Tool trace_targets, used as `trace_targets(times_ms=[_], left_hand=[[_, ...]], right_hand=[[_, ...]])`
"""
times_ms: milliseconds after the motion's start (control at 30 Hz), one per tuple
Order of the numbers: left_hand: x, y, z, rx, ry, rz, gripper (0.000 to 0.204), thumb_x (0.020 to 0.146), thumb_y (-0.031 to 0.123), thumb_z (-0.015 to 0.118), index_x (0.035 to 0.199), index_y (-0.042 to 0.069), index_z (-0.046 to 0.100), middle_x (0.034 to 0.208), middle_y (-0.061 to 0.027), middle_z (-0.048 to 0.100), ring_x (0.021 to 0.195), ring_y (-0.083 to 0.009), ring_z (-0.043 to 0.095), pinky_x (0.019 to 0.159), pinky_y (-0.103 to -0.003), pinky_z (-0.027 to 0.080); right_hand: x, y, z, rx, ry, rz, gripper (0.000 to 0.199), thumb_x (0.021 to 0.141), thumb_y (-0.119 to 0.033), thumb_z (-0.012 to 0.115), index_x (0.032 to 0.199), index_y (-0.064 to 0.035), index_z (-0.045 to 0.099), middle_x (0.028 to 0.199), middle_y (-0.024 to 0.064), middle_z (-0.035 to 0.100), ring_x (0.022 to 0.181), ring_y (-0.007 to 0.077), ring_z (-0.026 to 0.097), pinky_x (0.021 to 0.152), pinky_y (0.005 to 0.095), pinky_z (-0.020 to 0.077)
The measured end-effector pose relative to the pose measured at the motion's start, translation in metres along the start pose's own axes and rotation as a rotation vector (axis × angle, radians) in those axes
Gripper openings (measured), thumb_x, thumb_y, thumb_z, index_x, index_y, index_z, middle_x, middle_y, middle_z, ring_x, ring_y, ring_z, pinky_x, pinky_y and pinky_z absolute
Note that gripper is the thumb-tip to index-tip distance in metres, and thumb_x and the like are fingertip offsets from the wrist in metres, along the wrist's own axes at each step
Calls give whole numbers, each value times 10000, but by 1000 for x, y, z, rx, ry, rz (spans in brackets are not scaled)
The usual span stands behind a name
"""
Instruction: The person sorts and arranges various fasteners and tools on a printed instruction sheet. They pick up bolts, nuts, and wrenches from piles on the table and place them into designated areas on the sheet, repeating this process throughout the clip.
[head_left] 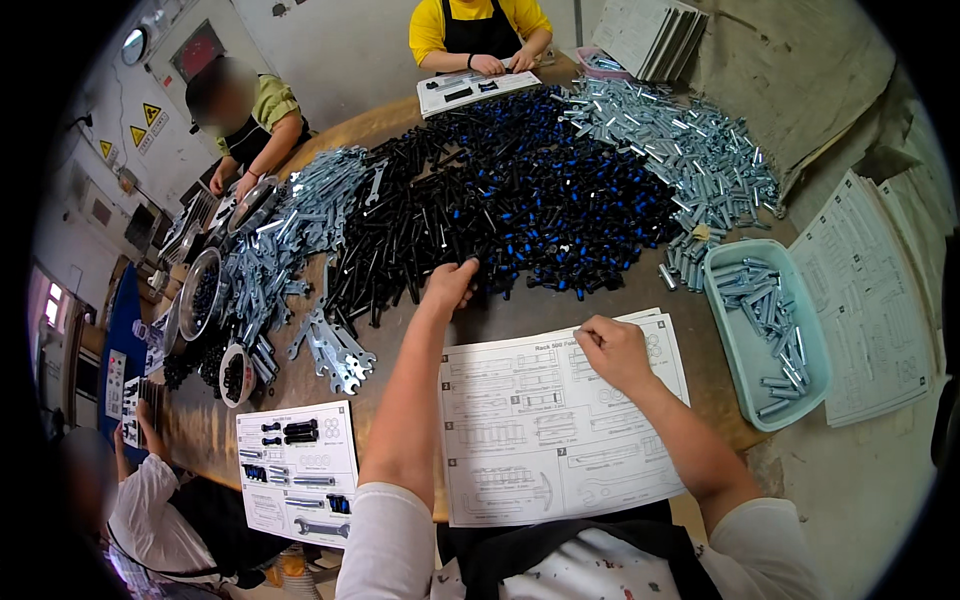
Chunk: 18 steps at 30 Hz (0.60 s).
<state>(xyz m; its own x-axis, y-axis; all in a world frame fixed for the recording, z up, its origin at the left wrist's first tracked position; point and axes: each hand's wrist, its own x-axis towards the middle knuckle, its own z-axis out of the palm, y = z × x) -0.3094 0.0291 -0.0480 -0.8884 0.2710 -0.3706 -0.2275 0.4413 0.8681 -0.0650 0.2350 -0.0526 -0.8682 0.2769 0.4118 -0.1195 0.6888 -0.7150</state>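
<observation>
My left hand (455,284) reaches to the near edge of a large heap of black bolts (410,215), its fingers curled at the bolts. Whatever those fingers grip, if anything, is hidden against the dark heap. Over the upper right of a stack of printed sheets (540,430), my right hand (615,350) is closed with its fingers folded in; I cannot see what is inside. The sheets lie in front of me and bear line drawings of hardware in numbered boxes. Blue-marked black bolts (590,215) fill the right part of the heap.
Silver tubes (690,140) are piled at the far right; a pale green bin (822,375) holds more. Wrenches (335,350) lie left, near bowls (200,295) of small black parts. A sheet with parts on it (350,440) is at lower left. Several people work around the table.
</observation>
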Motion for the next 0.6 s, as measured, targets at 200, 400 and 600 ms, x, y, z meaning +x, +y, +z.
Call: trace_targets(times_ms=[200,400,600], left_hand=[[-58,12,14,-278,-364,-8,238,1009,315,547,885,113,560,752,-2,586,550,-61,470,481,-211,360],[-129,9,50,12,-518,167,249,1006,284,564,944,51,624,749,12,599,594,-55,503,525,-228,418],[-156,11,84,78,-558,290,296,1000,278,575,921,5,656,747,-6,602,631,-102,557,552,-267,451]], right_hand=[[0,5,-1,-2,17,-25,99,850,-112,692,796,-33,666,640,87,646,528,185,606,511,303,453],[14,8,-13,599,-312,436,353,977,-234,604,1231,10,626,933,41,687,764,100,631,659,248,510],[11,-2,-3,912,-440,528,386,1010,-349,550,1196,-14,600,1080,72,663,913,117,642,752,268,539]])
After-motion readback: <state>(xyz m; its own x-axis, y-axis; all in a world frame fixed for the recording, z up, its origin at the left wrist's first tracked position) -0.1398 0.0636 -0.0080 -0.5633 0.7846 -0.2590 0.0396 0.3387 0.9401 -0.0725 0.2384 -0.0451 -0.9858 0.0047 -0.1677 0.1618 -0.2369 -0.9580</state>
